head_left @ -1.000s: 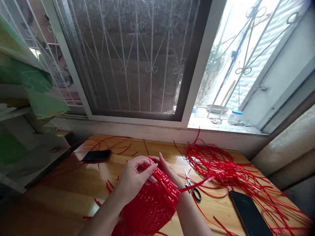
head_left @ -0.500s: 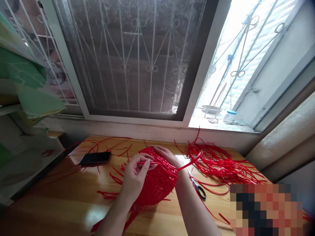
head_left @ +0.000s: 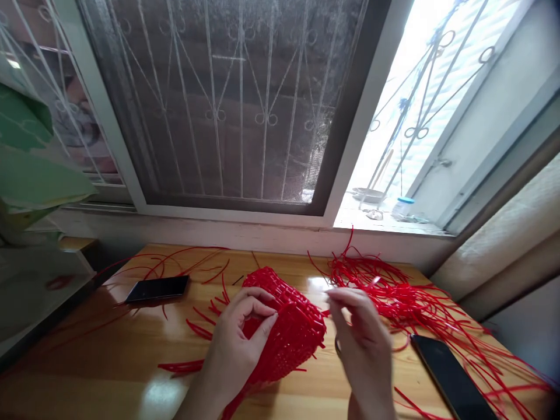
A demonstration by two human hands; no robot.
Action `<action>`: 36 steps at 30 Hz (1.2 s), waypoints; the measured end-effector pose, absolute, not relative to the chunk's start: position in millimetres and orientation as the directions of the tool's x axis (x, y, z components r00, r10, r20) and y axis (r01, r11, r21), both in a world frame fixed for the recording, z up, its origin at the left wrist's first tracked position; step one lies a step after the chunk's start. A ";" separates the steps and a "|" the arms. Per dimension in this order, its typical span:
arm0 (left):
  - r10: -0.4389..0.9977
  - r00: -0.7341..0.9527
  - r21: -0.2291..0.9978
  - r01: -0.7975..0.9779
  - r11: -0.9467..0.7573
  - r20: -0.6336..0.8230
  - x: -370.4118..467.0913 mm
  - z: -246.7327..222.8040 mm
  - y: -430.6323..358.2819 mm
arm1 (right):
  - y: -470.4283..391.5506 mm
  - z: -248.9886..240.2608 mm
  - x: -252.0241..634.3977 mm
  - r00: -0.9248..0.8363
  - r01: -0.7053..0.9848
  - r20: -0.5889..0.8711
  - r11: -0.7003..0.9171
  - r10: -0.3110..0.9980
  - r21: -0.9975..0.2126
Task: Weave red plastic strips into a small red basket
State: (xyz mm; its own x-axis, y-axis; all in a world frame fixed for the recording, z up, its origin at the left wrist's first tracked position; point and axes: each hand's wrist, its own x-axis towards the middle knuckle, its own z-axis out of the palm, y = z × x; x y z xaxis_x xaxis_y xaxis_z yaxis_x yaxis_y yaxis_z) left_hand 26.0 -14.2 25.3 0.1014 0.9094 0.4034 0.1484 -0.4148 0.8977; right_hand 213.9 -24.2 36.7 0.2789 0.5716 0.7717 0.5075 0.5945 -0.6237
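Observation:
A woven red basket-like piece (head_left: 289,338) of plastic strips lies tilted on the wooden table, loose strip ends (head_left: 181,367) sticking out at its left. Against its upper left side, my left hand (head_left: 240,338) pinches thumb and forefinger together at a red strip (head_left: 284,310). To the right of the weave is my right hand (head_left: 363,338), raised, thumb and forefinger closed. A short red strip end (head_left: 325,313) shows between the weave and these fingers; whether they grip it is hidden. Behind this hand, a dark scissors handle (head_left: 337,346) is mostly covered.
A heap of loose red strips (head_left: 389,291) spreads across the table's right side. One black phone (head_left: 157,289) lies at the left, another (head_left: 450,373) at the right. The barred window (head_left: 245,116) rises behind the table, with a blue-lidded jar (head_left: 402,207) on its sill.
My right hand has left the far side of the weave and come round to its right. My left hand stays pinched at the upper left. The long strip end at the right no longer stands out.

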 end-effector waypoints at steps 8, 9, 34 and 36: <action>0.895 0.055 0.887 0.122 -0.446 0.442 14.7 24.1 -16.5 | -19.0 33.5 199.8 -0.099 0.563 0.599 0.541 0.794 -0.624; 0.889 0.018 0.884 0.100 -0.457 0.458 13.6 25.6 -15.8 | -20.0 34.2 200.5 -0.106 0.532 0.574 0.534 0.812 -0.657; 0.827 0.348 0.782 0.302 -0.545 0.442 15.1 9.7 1.7 | -37.7 48.5 197.1 -0.019 0.446 0.583 0.529 0.812 -0.722; 0.835 0.336 0.779 0.325 -0.536 0.435 18.9 9.8 1.0 | -35.9 46.6 198.5 0.020 0.391 0.571 0.519 0.821 -0.760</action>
